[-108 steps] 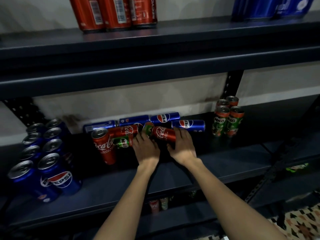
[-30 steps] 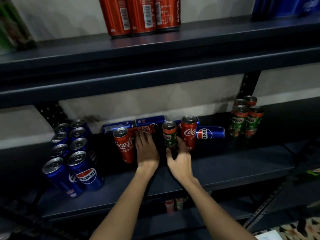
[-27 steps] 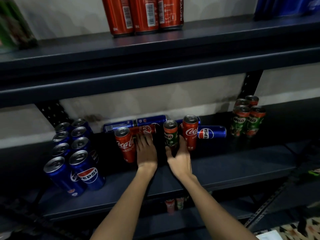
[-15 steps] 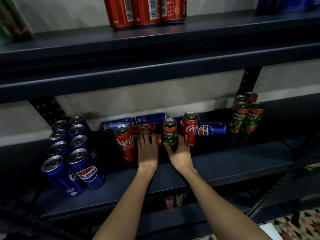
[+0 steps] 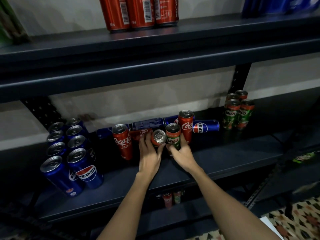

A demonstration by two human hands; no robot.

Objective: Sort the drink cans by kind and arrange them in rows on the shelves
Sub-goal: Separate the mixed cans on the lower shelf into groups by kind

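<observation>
On the middle shelf (image 5: 225, 163) my left hand (image 5: 149, 154) grips a red can (image 5: 158, 137) that is tipped with its top toward me. My right hand (image 5: 181, 153) holds an upright green Milo can (image 5: 173, 136) from the front. An upright Coca-Cola can (image 5: 186, 124) stands just right of it, another Coca-Cola can (image 5: 122, 141) stands left of my left hand. A red can (image 5: 141, 134) and several blue Pepsi cans (image 5: 206, 126) lie on their sides behind.
Rows of upright Pepsi cans (image 5: 72, 153) fill the shelf's left end, and a Milo group (image 5: 238, 110) stands at the right. Red cans (image 5: 140, 13) and blue cans (image 5: 277, 4) stand on the upper shelf. More cans (image 5: 170, 199) show on the shelf below.
My left hand has lifted one lying red can so its top now points toward me. My right hand has closed around the Milo can. Earlier both hands stood the Milo and Coca-Cola cans upright.
</observation>
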